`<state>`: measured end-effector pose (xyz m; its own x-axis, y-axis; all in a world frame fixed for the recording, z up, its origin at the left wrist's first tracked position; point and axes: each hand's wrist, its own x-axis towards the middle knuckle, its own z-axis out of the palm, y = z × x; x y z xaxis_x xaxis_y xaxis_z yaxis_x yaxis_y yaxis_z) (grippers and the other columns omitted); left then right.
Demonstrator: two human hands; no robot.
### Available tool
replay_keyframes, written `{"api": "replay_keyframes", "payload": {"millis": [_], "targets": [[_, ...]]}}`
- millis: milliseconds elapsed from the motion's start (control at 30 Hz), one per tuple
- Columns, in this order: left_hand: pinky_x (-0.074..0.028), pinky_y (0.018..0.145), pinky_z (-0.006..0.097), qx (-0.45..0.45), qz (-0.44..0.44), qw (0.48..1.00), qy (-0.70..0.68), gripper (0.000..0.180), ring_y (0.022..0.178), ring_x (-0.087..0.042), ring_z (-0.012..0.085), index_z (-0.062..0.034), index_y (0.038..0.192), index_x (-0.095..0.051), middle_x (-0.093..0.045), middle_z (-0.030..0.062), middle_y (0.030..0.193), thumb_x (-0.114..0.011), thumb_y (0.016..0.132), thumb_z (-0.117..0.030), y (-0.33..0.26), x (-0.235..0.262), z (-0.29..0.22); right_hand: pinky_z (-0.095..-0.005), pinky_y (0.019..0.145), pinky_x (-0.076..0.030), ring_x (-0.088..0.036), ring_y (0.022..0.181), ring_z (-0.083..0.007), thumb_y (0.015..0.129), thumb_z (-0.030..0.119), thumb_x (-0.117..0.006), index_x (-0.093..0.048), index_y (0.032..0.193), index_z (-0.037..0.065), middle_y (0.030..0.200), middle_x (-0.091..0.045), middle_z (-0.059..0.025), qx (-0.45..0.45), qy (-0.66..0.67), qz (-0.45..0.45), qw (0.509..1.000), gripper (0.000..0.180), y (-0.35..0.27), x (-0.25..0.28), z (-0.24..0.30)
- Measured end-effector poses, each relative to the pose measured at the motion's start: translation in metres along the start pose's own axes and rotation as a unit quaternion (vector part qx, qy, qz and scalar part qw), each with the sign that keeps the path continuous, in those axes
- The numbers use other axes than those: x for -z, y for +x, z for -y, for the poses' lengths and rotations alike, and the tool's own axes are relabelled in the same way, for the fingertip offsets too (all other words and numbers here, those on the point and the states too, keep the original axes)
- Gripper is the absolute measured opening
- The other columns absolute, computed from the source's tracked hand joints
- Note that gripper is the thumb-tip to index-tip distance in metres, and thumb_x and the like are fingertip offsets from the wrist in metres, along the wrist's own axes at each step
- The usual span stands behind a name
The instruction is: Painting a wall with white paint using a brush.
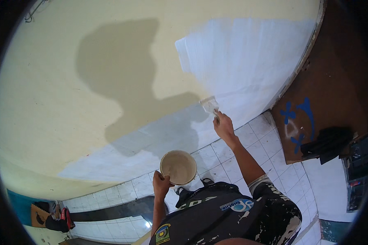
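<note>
My right hand [223,125] is closed round the handle of a wide paintbrush [209,105], its bristles against the wall at the border of the white paint. The wall [49,81] is pale yellow, with a fresh white painted area [249,53] at the upper right and a white band [106,163] along its lower part. My left hand [161,183] grips the rim of a round bucket [178,153] at waist height. Inside the bucket the surface looks beige; how much paint it holds I cannot tell.
White floor tiles [270,141] run along the wall's foot. On the right stands a brown panel [327,73] with blue marks, and a black cloth [331,141] hangs by it. Bags and a cardboard box [39,215] lie at the lower left. My shadow [118,61] falls on the wall.
</note>
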<state>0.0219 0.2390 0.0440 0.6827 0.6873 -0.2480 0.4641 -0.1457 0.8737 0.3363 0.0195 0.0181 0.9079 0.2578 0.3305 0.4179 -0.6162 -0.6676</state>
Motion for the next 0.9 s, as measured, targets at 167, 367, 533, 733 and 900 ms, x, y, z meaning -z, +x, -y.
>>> {"api": "replay_keyframes", "payload": {"millis": [167, 367, 533, 733, 900], "targets": [[-0.059, 0.045, 0.037, -0.028, 0.028, 0.997, 0.061, 0.024, 0.059, -0.066, 0.0216, -0.0002, 0.081, -0.040, -0.047, 0.0074, 0.069, -0.063, 0.082, -0.004, 0.006, 0.001, 0.007, -0.0503, 0.076, -0.054, -0.067, 0.084, -0.0421, 0.088, 0.010, -0.063, -0.065, 0.122, 0.002, 0.087, -0.069, -0.0246, -0.010, 0.007, 0.027, 1.000, 0.036, 0.023, 0.032, 0.033], [-0.060, 0.046, 0.038, -0.029, 0.021, 0.999, 0.032, 0.022, 0.060, -0.064, 0.0196, 0.0001, 0.081, -0.041, -0.047, 0.0076, 0.071, -0.063, 0.082, -0.004, 0.013, -0.004, 0.020, -0.0481, 0.075, -0.053, -0.066, 0.082, -0.0422, 0.087, 0.008, -0.065, -0.067, 0.114, 0.000, 0.084, -0.068, -0.0241, 0.115, 0.080, -0.078, 0.987, 0.028, 0.091, 0.152, 0.149], [-0.060, 0.046, 0.037, -0.009, 0.019, 1.000, -0.002, 0.022, 0.059, -0.062, 0.0191, 0.0007, 0.081, -0.042, -0.048, 0.0081, 0.072, -0.062, 0.082, -0.005, 0.006, -0.003, 0.010, -0.0453, 0.070, -0.052, -0.065, 0.076, -0.0398, 0.089, 0.005, -0.064, -0.065, 0.122, 0.000, 0.083, -0.066, -0.0232, 0.147, 0.120, -0.151, 0.970, 0.033, 0.100, 0.181, 0.186], [-0.060, 0.046, 0.038, -0.015, 0.013, 1.000, 0.004, 0.022, 0.059, -0.061, 0.0186, 0.0011, 0.081, -0.042, -0.048, 0.0082, 0.072, -0.063, 0.082, -0.006, 0.016, 0.004, 0.064, -0.0496, 0.068, -0.054, -0.063, 0.079, -0.0393, 0.090, 0.007, -0.064, -0.052, 0.143, 0.006, 0.090, -0.061, -0.0201, 0.162, 0.056, -0.160, 0.972, 0.055, 0.066, 0.025, 0.037], [-0.060, 0.045, 0.038, 0.013, -0.001, 0.999, -0.043, 0.023, 0.060, -0.062, 0.0191, 0.0008, 0.081, -0.041, -0.048, 0.0088, 0.073, -0.063, 0.081, -0.005, 0.001, 0.008, 0.051, -0.0507, 0.073, -0.054, -0.065, 0.082, -0.0412, 0.088, 0.009, -0.064, -0.058, 0.135, 0.006, 0.090, -0.066, -0.0221, 0.034, 0.036, -0.030, 0.998, 0.048, -0.007, -0.038, -0.061]]}}
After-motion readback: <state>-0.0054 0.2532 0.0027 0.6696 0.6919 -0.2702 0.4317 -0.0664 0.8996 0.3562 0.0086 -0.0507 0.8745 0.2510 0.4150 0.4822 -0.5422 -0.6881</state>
